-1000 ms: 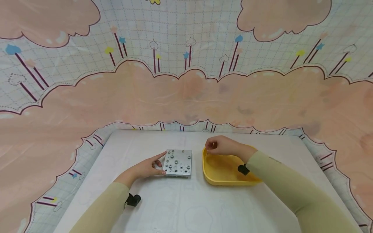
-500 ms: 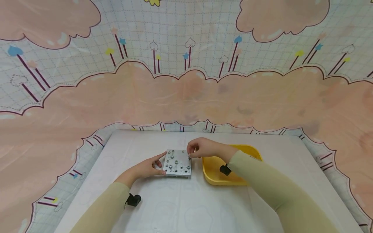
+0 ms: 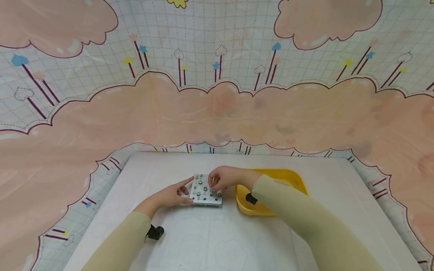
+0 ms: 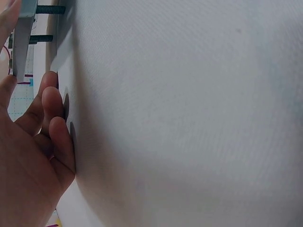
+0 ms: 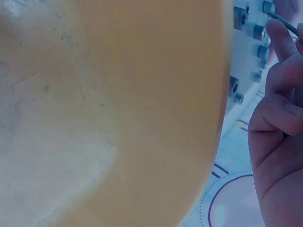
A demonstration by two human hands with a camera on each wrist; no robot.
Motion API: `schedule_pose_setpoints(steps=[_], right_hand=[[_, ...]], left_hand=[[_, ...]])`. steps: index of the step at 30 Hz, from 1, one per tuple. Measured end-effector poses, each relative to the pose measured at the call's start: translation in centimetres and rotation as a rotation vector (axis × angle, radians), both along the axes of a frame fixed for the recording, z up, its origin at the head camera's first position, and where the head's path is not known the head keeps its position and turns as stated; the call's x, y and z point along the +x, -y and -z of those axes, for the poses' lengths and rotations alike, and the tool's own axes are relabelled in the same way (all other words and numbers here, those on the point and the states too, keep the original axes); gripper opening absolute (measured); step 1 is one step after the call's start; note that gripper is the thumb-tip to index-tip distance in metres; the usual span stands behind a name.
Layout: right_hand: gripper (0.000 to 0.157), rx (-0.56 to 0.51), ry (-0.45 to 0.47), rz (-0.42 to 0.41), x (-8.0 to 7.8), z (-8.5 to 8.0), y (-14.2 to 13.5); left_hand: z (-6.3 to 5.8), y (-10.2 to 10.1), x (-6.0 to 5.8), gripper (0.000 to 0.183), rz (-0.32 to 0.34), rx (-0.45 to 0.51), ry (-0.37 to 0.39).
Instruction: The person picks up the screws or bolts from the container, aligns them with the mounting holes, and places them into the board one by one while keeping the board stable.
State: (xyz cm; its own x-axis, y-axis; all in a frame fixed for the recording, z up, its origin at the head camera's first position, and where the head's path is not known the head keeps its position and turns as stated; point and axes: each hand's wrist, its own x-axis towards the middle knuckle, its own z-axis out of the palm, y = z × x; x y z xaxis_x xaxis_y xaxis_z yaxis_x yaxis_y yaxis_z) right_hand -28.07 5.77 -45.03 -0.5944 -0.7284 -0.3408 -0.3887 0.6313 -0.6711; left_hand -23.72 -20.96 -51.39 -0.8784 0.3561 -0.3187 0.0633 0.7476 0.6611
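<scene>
A square silver metal plate (image 3: 207, 201) with several socket-head screws on top lies at the table's middle. My left hand (image 3: 171, 195) holds its left side, index finger at the back corner and thumb at the front. In the left wrist view, threaded screw ends (image 4: 49, 9) stick out beneath the plate, and the left hand's other fingers (image 4: 59, 137) are bent near the tabletop. My right hand (image 3: 222, 177) is over the plate's right half. It pinches a thin metal rod (image 5: 285, 23), whose kind is unclear; the fingertips are partly cut off in the right wrist view.
Right of the plate stands a yellow plastic tray (image 3: 252, 212), with my right forearm across it. The white table (image 3: 200, 241) is backed by a patterned cloth (image 3: 217, 113). Each wrist wears a black camera.
My right hand has moved left from the yellow tray to the plate's right edge, then forward and inward over its right half, pinching the thin metal rod. The left hand has stayed put.
</scene>
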Motion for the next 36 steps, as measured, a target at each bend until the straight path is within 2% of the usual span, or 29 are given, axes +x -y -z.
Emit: schedule_pose_setpoints(steps=[7, 15, 27, 32, 36], right_hand=[[0.005, 0.072, -0.007, -0.017, 0.0, 0.5, 0.7], [0.007, 0.105, -0.053, -0.022, 0.1, 0.4, 0.7], [0.009, 0.126, -0.168, -0.096, 0.5, 1.1, 0.8], [0.007, 0.123, -0.160, -0.077, 0.6, 0.9, 0.4], [0.006, 0.077, -0.132, -0.021, 0.4, 0.6, -0.2]], left_hand=[[0.1, -0.1, 0.1, 0.098, -0.007, 0.003, 0.007], [0.2, -0.4, 0.1, 0.098, -0.008, 0.007, 0.005], [0.1, -0.4, 0.2, 0.097, 0.001, 0.011, 0.001], [0.1, -0.5, 0.2, 0.097, 0.013, 0.010, -0.001], [0.2, -0.6, -0.1, 0.098, 0.025, 0.010, 0.000]])
